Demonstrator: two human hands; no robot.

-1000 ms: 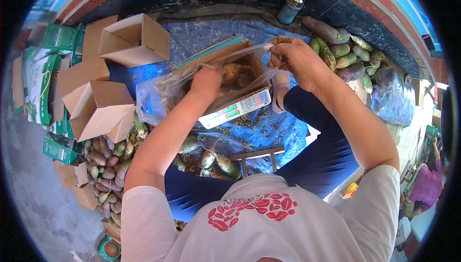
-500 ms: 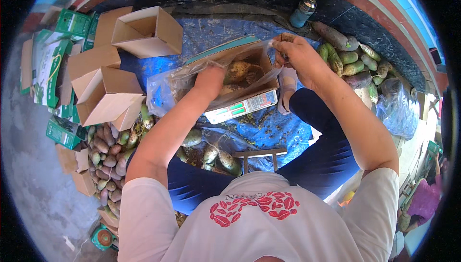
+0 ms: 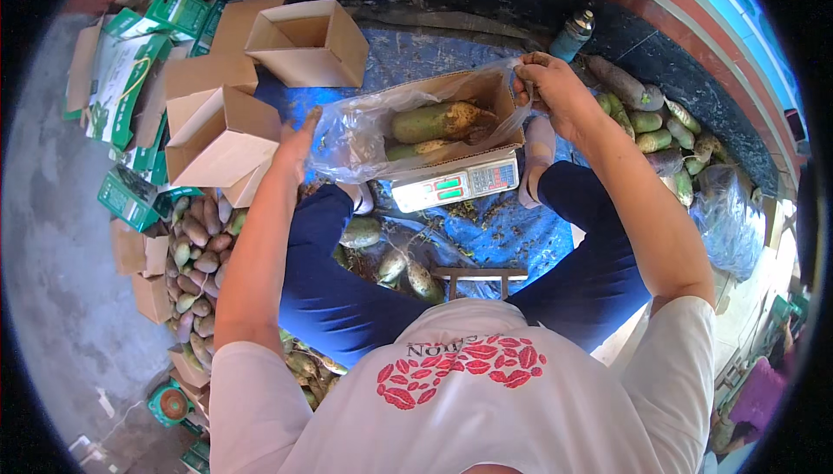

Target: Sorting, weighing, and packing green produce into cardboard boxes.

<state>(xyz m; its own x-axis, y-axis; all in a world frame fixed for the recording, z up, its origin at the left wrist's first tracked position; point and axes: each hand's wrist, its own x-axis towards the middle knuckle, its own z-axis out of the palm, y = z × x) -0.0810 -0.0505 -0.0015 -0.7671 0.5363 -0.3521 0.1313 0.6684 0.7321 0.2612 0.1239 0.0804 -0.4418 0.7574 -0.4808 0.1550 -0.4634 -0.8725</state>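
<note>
The open brown cardboard box [image 3: 488, 85] lies lengthwise from left to right, its right end turned slightly away from the person. Inside, a long green vegetable [image 3: 423, 123] follows this same axis, brown end to the right. At the box's right end, the right hand [image 3: 554, 94] has its grip clamped on the clear plastic bag [image 3: 351, 140]; at its left end, I cannot tell whether the left hand's [image 3: 297, 146] grip is closed. Crumpled plastic blurs the box's left part; its underside, behind the white scale [image 3: 455, 186], is hidden.
</note>
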